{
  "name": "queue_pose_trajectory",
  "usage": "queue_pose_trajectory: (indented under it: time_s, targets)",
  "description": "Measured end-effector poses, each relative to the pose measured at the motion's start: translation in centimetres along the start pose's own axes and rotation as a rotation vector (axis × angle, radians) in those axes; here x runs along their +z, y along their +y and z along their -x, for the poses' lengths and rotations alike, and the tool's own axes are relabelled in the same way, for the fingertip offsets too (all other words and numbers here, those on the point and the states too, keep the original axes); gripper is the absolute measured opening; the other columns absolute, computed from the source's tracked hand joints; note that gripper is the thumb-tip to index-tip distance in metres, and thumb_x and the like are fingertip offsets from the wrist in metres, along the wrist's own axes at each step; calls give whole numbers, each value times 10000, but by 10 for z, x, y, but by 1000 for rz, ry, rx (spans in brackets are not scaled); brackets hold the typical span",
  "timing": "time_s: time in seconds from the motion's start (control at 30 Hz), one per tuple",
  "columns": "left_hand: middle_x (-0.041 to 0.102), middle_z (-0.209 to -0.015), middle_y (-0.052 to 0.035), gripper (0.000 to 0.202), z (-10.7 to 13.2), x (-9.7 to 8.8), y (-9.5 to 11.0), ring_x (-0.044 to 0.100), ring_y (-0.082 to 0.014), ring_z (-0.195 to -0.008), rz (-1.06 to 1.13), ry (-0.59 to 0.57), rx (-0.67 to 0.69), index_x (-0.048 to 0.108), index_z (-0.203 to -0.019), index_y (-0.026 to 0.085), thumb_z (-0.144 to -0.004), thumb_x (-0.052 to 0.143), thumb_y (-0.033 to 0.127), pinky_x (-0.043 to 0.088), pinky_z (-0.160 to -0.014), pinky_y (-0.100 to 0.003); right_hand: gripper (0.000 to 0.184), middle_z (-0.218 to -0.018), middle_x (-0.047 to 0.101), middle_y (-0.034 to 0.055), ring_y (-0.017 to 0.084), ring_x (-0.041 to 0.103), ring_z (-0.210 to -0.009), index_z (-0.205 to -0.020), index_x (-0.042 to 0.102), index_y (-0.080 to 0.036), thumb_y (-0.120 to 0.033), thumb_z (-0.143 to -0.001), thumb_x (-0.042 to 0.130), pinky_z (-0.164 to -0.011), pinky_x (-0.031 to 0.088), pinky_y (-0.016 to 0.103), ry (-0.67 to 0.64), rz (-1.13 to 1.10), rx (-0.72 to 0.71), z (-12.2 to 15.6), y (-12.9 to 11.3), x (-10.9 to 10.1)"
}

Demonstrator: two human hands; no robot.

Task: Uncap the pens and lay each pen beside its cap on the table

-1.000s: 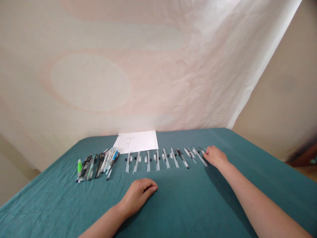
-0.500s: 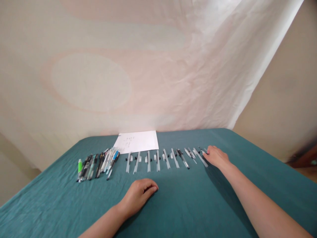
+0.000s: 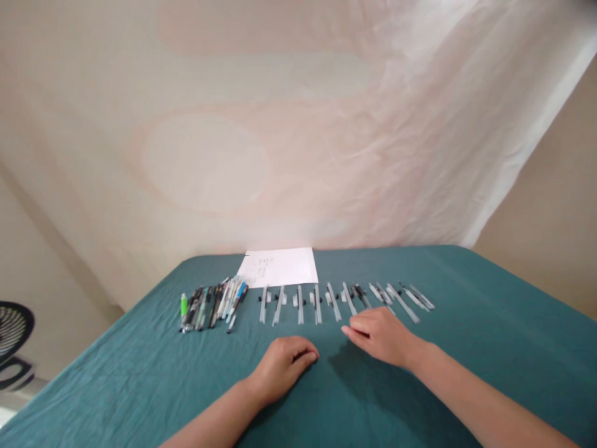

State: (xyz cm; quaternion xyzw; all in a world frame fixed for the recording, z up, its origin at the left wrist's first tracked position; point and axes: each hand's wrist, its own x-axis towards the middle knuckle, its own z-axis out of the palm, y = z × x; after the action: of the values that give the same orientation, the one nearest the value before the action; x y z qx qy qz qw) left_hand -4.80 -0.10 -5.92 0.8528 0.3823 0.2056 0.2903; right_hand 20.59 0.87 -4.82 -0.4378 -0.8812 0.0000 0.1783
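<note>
My left hand (image 3: 285, 367) rests on the green cloth, its fingers curled in and the thumb against them, with nothing seen in it. Over the cloth in front of the right part of the row, my right hand (image 3: 380, 334) hangs with bent fingers and shows nothing in its grip. Its shadow falls below it. Beyond both hands runs a spaced row of clear pen barrels (image 3: 300, 305) with small caps and dark parts beside them. A black pen (image 3: 359, 294) in that row is partly hidden by my right hand. Further right lie slim pen parts (image 3: 416, 296).
A bunch of assorted pens (image 3: 214, 305) lies side by side at the left, with a green-topped pen (image 3: 183, 306) at its end. Behind the row is a white paper (image 3: 284, 267) with writing. A dark fan (image 3: 15, 330) stands beyond the table's left edge.
My right hand has left the pen parts at the row's right end and come back toward the middle, nearer to me. The left hand stays put. The view has turned slightly left.
</note>
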Motion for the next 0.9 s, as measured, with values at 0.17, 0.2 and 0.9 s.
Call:
queue_pose_trajectory:
  time_s: [0.17,0.2,0.9]
  targets:
    - [676,-926,-28,289,1,-29,-17,596,-163,-870,-188,303,-50,645,-943,230,-890,389,354,420,-815,-244,412,-584,609,25,118,522,-556,-595,559,-169,-309,-916,343,-575,271,256,-45,45,-121,3,-6,44]
    - [673,-952,-26,292,0,-43,-24,592,-165,-884,-248,389,-92,641,-953,231,-885,392,365,413,-826,-246,411,-585,610,24,119,526,-561,-595,560,-169,-304,-917,342,-578,272,257,-43,51,-113,3,-5,47]
    - [686,-920,-105,262,-4,-162,-157,622,-278,-847,-730,261,-927,662,-818,218,-676,521,388,462,-675,-331,380,-600,611,4,114,535,-579,-602,552,-177,-307,-909,371,-562,243,244,-50,85,-77,5,-5,40]
